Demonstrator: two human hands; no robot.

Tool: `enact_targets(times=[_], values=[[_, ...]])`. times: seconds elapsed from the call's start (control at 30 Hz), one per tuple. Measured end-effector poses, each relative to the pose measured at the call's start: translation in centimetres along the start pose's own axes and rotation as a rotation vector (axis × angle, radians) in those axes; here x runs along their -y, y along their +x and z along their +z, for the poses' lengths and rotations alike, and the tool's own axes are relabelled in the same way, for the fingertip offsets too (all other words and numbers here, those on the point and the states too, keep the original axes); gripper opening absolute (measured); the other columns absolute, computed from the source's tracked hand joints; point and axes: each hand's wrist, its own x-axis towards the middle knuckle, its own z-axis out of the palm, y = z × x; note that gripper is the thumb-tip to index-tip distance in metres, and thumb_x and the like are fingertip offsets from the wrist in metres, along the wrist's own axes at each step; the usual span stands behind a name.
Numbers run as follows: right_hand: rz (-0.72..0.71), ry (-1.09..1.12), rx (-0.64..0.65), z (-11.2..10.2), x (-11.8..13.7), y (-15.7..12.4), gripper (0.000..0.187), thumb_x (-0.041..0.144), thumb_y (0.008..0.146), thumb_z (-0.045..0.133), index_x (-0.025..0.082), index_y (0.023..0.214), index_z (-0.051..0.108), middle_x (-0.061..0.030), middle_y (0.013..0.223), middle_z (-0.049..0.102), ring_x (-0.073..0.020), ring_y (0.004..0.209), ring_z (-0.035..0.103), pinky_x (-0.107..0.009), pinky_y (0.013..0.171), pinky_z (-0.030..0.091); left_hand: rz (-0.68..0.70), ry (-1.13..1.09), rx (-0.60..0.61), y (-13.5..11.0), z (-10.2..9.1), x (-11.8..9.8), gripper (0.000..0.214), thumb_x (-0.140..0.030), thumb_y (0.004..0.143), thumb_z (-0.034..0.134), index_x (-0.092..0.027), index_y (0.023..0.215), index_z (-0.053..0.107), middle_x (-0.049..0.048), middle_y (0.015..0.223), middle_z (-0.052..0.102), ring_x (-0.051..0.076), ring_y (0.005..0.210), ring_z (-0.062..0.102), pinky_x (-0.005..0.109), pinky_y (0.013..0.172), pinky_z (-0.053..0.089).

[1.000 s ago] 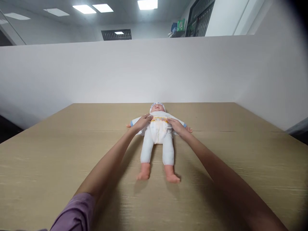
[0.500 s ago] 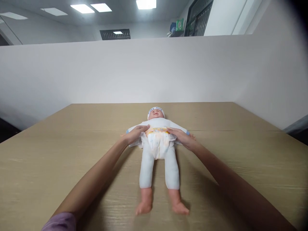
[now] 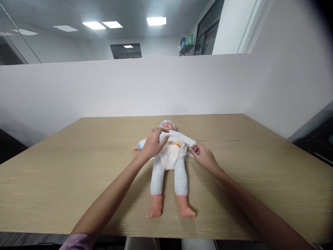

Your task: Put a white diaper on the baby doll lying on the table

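Left hand [image 3: 153,143] atop doll [image 3: 170,158], right hand [image 3: 205,157] with grip on its side

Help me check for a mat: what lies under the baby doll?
Wooden table shows all around the baby doll; its body hides whatever lies directly beneath it.

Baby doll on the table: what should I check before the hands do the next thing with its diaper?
1. Doll lies flat on its back on the table: ok.
2. Left hand rests on the doll's chest: ok.
3. Right hand pinches the side flap of the diaper: ok.
4. Diaper fastened on both sides: cannot tell, because the left hand covers one side.
5. Feet are on the table, back from its near edge: ok, though fairly close.
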Motion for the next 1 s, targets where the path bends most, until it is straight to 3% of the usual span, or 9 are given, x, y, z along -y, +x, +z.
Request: enact_targets(times=[0.1,0.27,0.4,0.5,0.73,0.9,1.0], values=[[-0.103,-0.211,-0.020,0.2,-1.3,-1.4,0.023,0.046,0.092,0.061,0.023,0.089,0.061,-0.0063,0.090,0.069,-0.0239,0.084,0.063,-0.035,0.078,0.046,0.196,0.169,0.116,0.0,2.5,-1.8,0.021,-0.039,0.102,0.056,-0.023,0.109,0.068,0.0066,0.120,0.070,0.028,0.119,0.057,0.045,0.106,0.042],[0.005,-0.212,0.047,0.7,-2.7,-1.4,0.027,0.049,0.088,0.063,0.024,0.088,0.056,-0.0010,0.077,0.061,-0.0207,0.071,0.058,-0.031,0.068,0.041,0.147,0.367,0.210,0.3,6.0,-1.1,0.030,-0.049,0.096,0.065,-0.023,0.109,0.071,0.0080,0.125,0.069,0.034,0.121,0.053,0.051,0.103,0.041],[0.097,-0.142,0.121,0.4,-2.7,-1.5,0.032,0.055,0.084,0.065,0.025,0.082,0.054,0.0024,0.069,0.057,-0.0178,0.064,0.052,-0.029,0.062,0.034,0.126,0.379,0.192,0.2,6.4,-0.5,0.038,-0.054,0.093,0.067,-0.025,0.117,0.070,0.0072,0.131,0.067,0.034,0.122,0.051,0.050,0.103,0.041],[0.107,-0.097,0.183,-0.3,-2.2,-1.5,0.042,0.060,0.088,0.057,0.024,0.068,0.050,0.0029,0.062,0.049,-0.0167,0.061,0.045,-0.030,0.061,0.031,0.100,0.393,0.184,0.1,6.2,-0.6,0.043,-0.055,0.090,0.069,-0.025,0.120,0.069,0.0086,0.138,0.062,0.035,0.125,0.050,0.051,0.105,0.040],[0.132,0.297,0.298,-1.6,1.3,1.5,0.049,0.068,0.085,0.054,0.023,0.066,0.049,0.0032,0.066,0.046,-0.0161,0.067,0.045,-0.028,0.063,0.035,0.056,0.393,0.187,0.1,6.2,-0.5,0.048,-0.056,0.086,0.073,-0.026,0.123,0.069,0.0085,0.145,0.059,0.037,0.133,0.046,0.054,0.110,0.037],[0.056,0.263,0.355,0.8,5.5,4.5,0.039,0.056,0.089,0.055,0.022,0.068,0.053,0.0037,0.065,0.052,-0.0150,0.065,0.048,-0.029,0.065,0.037,0.051,0.391,0.178,0.0,6.6,-0.3,0.048,-0.053,0.084,0.073,-0.026,0.123,0.068,0.0084,0.145,0.059,0.038,0.133,0.045,0.055,0.110,0.037],[0.034,0.232,0.353,2.5,7.1,4.8,0.032,0.047,0.088,0.059,0.022,0.068,0.054,0.0039,0.063,0.053,-0.0153,0.062,0.048,-0.030,0.062,0.038,0.016,0.355,0.200,0.2,6.4,0.0,0.050,-0.051,0.081,0.076,-0.025,0.123,0.068,0.0088,0.147,0.058,0.039,0.134,0.044,0.057,0.110,0.037]])
